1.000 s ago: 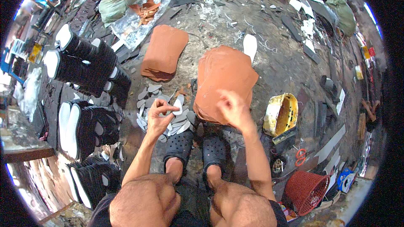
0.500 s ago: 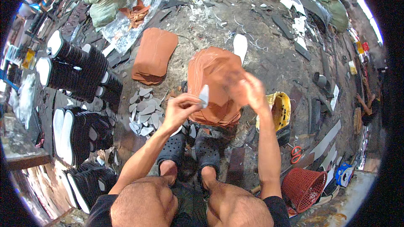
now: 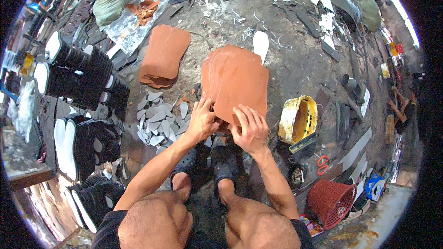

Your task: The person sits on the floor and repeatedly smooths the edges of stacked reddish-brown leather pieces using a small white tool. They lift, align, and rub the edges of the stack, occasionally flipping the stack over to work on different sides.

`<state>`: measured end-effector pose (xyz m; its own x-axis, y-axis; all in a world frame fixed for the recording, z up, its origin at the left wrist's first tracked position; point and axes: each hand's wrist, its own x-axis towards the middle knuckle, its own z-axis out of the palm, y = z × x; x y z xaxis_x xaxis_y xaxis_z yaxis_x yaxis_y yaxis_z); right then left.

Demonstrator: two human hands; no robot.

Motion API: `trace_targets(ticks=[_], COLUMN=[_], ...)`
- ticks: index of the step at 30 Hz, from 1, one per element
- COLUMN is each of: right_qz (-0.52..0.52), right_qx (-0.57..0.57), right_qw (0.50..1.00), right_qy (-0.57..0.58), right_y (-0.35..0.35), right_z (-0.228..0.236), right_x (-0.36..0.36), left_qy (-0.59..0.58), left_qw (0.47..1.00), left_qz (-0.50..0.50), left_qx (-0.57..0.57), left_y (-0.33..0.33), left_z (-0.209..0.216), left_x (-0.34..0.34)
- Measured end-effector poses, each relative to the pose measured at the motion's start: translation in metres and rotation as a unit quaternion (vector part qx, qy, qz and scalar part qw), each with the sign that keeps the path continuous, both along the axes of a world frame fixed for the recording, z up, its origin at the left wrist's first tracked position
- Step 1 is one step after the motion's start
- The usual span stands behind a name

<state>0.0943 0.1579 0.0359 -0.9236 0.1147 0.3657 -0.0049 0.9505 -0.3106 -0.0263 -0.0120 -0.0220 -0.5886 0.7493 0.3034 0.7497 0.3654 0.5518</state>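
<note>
A stack of reddish-brown sole-shaped sheets (image 3: 236, 78) lies before my feet, its top sheet covering most of the pile. At its near left corner is my left hand (image 3: 203, 121), fingers bent and closed; what lies between them is hidden. My right hand (image 3: 250, 129) grips the near edge of the top sheet, fingers over it and thumb at the rim. Loose grey teardrop-shaped pieces (image 3: 161, 119) are heaped left of my left hand. A second brown stack (image 3: 164, 53) sits beyond them, and a white insole shape (image 3: 261, 45) shows behind the main stack.
Black soles with white faces (image 3: 69, 145) stand in rows on the left. On the right are a cut yellow container (image 3: 295, 119), red-handled scissors (image 3: 323, 163) and a red basket (image 3: 330, 203). A plastic bag with brown scraps (image 3: 145, 11) lies far left; offcuts litter the floor.
Both hands have come down to the stack's near edge. The right hand moved in from the right; the pale piece in my left fingers no longer shows. A smooth sheet now tops the pile.
</note>
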Motion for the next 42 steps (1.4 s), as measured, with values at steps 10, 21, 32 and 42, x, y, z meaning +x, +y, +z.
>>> trace_targets(ticks=[10,21,32,42], right_qz=[0.014,0.019,-0.027,0.046], right_qx=[-0.027,0.005,-0.131,0.076], right_qw=[0.996,0.990,0.956,0.981], right_qy=[-0.078,-0.139,-0.262,-0.173], right_y=[0.023,0.013,0.043,0.012], right_z=[0.014,0.016,0.018,0.019], right_x=[-0.030,-0.032,-0.068,-0.039], left_qy=[-0.014,-0.001,-0.057,-0.238], left_qw=[0.999,0.999,0.958,0.932], left_qz=[0.022,0.035,0.203,0.191], left_qx=[0.032,0.026,0.195,0.195], left_y=[0.007,0.004,0.009,0.001], left_z=[-0.004,-0.003,0.010,0.013], left_x=[0.001,0.005,0.012,0.011])
